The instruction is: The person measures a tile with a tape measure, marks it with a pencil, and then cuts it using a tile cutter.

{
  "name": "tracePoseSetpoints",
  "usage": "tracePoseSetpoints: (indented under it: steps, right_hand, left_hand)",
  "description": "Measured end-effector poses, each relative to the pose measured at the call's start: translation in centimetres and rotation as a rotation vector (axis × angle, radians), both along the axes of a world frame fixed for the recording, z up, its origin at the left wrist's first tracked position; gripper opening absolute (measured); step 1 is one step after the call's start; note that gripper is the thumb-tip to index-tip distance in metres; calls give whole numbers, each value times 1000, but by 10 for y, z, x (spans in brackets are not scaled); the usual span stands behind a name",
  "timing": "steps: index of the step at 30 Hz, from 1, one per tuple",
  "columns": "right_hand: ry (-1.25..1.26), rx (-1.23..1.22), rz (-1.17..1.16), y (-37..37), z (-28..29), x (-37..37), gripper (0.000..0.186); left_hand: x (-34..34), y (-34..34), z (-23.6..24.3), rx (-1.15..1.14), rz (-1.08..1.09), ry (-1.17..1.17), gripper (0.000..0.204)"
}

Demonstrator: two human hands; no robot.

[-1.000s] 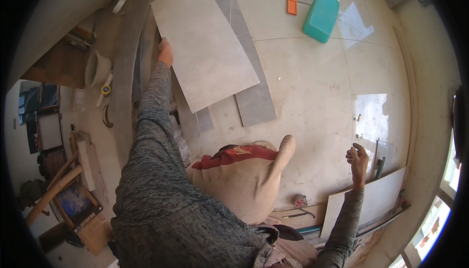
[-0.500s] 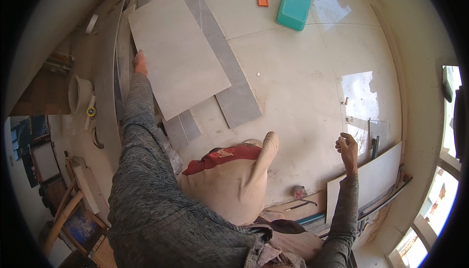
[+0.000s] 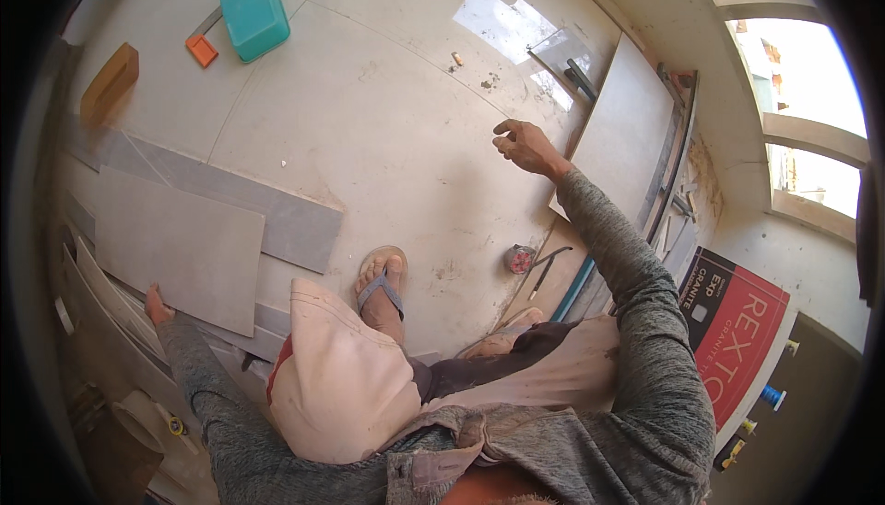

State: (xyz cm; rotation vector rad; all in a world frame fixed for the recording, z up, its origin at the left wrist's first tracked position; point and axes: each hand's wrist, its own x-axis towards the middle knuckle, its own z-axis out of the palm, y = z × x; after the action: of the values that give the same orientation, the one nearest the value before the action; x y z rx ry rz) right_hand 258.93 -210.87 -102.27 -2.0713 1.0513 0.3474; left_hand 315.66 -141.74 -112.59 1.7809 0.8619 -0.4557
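Looking down on grey sleeves (image 3: 636,288) reaching over a pale tiled floor (image 3: 433,173). At the left of the frame, the left hand (image 3: 159,305) touches the lower edge of a large pale grey tile (image 3: 184,247), which overlaps a darker grey strip (image 3: 304,233); its fingers are partly hidden, so how tightly they close cannot be told. Above and right of centre, the right hand (image 3: 527,147) hangs in the air, fingers loosely curled, partly open, seemingly empty. The step in hand looks like handling the tile by its edge; any shift of something so broad would probably call for a firm, steady hold. Counted: one tile at the left hand; upper left, one teal box (image 3: 253,10), one orange-handled tool (image 3: 202,51) and one brown block (image 3: 111,86); right, one second pale tile (image 3: 622,127) and one red-and-black carton (image 3: 751,321); below centre, one round red container (image 3: 520,259) and two feet (image 3: 381,307); the grey strips overlap too much to count
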Motion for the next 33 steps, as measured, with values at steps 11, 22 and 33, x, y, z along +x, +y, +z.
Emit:
tracePoseSetpoints:
  steps: [11, 22, 33]
  right_hand:
    - [28, -67, 17, 15, 9, -5, 40]
    - [52, -127, 8, 5, 38, -41, 41]
    - [353, -122, -354, 104, 40, -258, 39]
  left_hand:
    - [-16, -33, 28, 620, -297, 28, 53]
    - [16, -41, 13, 842, -449, -69, 51]
    - [-25, -236, 35, 948, -957, -695, 43]
